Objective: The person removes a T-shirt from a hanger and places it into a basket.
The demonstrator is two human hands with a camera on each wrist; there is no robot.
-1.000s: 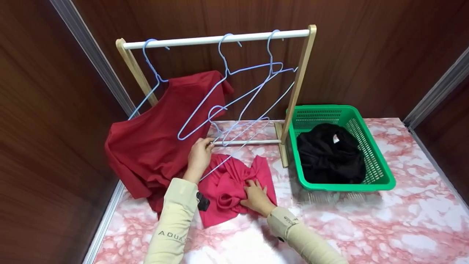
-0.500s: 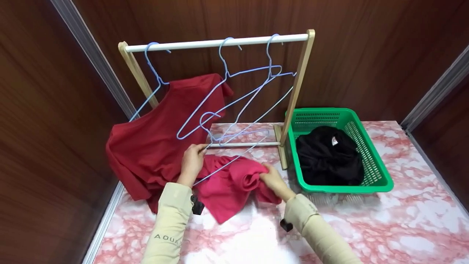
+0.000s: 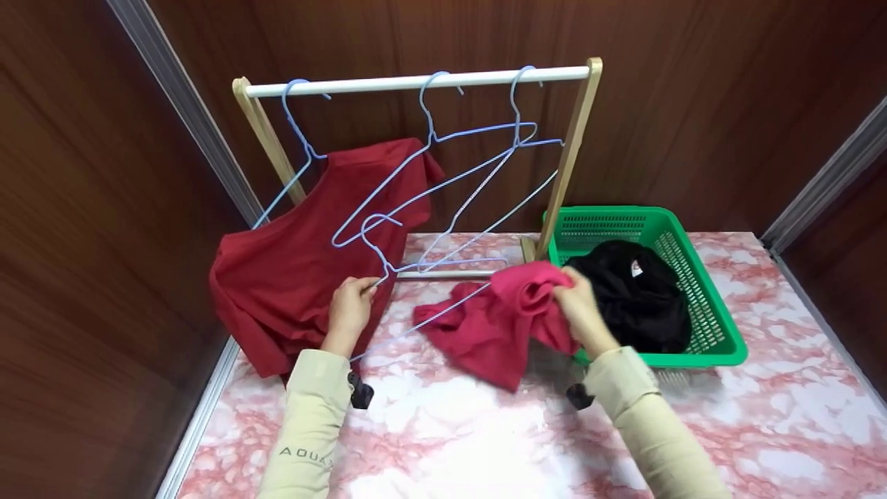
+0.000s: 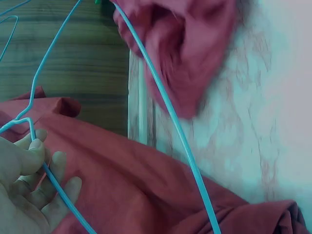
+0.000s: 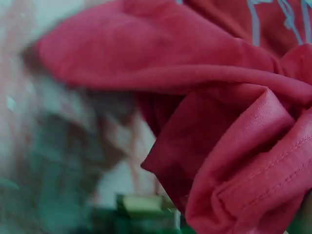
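Observation:
In the head view my left hand (image 3: 350,308) pinches a blue wire hanger by one shoulder, close to the neck below its hook. The left wrist view shows thumb and fingers around the hanger wire (image 4: 169,108). My right hand (image 3: 583,310) grips a bunched pink garment (image 3: 488,326), which hangs raised over the table beside the basket. Part of the garment lies behind the hanger's lower wire. Pink folds (image 5: 243,161) fill much of the right wrist view, where the hand is mostly hidden. What kind of garment it is cannot be told.
Behind the hands stands a rack with a white top bar (image 3: 388,84). A dark red shirt (image 3: 298,263) hangs at its left, beside two bare blue hangers. At the right, a green basket (image 3: 665,360) holds a black garment (image 3: 624,298). Wood-patterned walls surround the marbled table.
My right hand has taken hold of the pink garment, lifted it off the table and moved it right toward the basket. My left hand has shifted slightly left and down with the hanger.

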